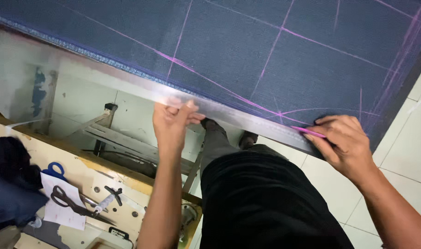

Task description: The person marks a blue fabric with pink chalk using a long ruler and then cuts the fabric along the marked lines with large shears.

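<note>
— Where is the pink chalk (308, 132) found?

— It is pinched between the fingers of the right hand (344, 140), its tip laid against the clear ruler (247, 121) on the dark blue fabric (247, 50).

— And how is the ruler kept in place?

— It is pressed down by the left hand (172, 121), fingers curled together over its edge. Pink lines are seen crossing the cloth. Lower left, black scissors (65, 199) and blue-handled scissors (54, 169) are laid on a worn workbench (127, 184).

Cutting table (127, 78) carries dark blue fabric (275, 50); metal ruler (247, 120) along its edge.
</note>
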